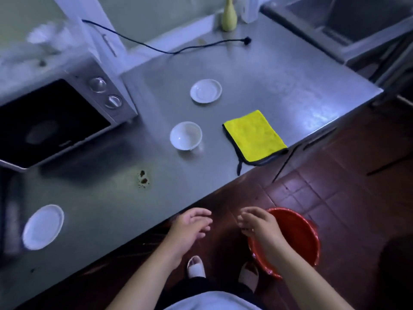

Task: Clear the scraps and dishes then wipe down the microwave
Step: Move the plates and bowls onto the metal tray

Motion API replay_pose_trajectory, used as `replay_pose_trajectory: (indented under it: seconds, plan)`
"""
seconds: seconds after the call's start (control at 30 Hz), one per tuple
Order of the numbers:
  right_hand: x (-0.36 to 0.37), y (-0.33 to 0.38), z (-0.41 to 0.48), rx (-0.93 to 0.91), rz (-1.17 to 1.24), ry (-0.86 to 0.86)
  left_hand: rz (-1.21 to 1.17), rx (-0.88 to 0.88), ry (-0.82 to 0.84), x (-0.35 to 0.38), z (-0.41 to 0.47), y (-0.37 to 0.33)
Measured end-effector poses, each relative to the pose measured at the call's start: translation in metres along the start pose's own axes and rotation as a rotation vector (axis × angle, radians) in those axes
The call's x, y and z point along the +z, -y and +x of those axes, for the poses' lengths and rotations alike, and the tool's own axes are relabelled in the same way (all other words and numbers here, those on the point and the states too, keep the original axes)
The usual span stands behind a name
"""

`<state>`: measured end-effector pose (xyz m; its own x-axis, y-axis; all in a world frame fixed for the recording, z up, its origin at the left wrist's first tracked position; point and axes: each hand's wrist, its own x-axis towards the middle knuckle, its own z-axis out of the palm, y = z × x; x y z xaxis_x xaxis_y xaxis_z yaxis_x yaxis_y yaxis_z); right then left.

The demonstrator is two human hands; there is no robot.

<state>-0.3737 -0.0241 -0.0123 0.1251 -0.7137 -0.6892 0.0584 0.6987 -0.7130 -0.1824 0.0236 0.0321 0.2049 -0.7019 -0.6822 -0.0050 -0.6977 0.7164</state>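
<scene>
With the left hand and right hand hanging loosely open and holding nothing, the scraps are probably coming first: sweeping them gently into a cupped palm, not smearing. They are lying on the desk just front-right of the microwave, two dark clumps ringed with specks.

Dim, bluish light; glare on the counter at right, shadow under the microwave, upper left corner blurred, edges bent
</scene>
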Motion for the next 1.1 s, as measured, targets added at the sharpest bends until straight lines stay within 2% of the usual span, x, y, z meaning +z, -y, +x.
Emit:
replay_pose_trajectory:
  seconds: [0.3,0.53,0.67,0.83,0.97,1.1]
  plan:
    - [0.101,0.026,-0.029,-0.138,-0.012,0.026,-0.164,0.144,-0.041,-0.091,-0.017,-0.003]
    - [0.192,0.033,-0.057,-0.169,-0.099,0.146,-0.293,0.251,-0.157,-0.180,-0.033,-0.002]
    - [0.226,0.024,-0.062,-0.166,-0.134,0.158,-0.339,0.215,-0.218,-0.205,-0.033,0.019]
    - [0.243,0.038,-0.053,-0.175,-0.189,0.119,-0.385,0.188,-0.216,-0.221,-0.031,0.032]
    - [0.245,0.060,-0.024,-0.203,-0.234,0.098,-0.407,0.174,-0.258,-0.230,-0.020,0.030]
    - [0.244,0.087,0.020,-0.123,-0.206,0.103,-0.434,0.123,-0.326,-0.229,0.001,0.030]
